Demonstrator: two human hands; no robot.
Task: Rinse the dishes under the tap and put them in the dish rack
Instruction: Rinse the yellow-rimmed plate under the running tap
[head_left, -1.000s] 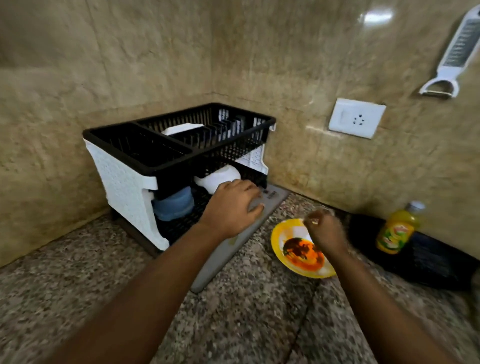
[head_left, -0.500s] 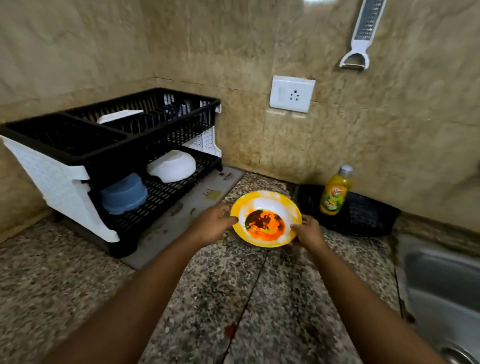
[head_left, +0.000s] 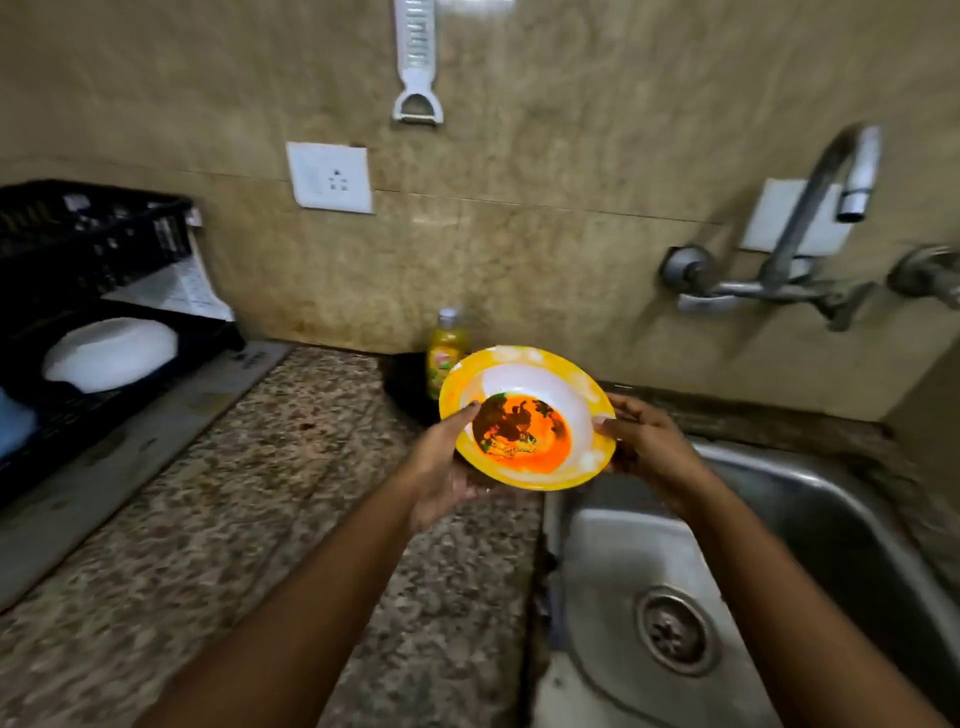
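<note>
Yellow-rimmed bowl, unrinsed and sauce-stained, is gripped by left hand and right hand at sink edge; tap at 2 o'clock dry, dish rack at 9 o'clock holds a white bowl.

The plate has a yellow rim with pale blotches, a white inside and an orange and dark centre. The rack is black, the counter speckled brown, the bottle yellow.
</note>
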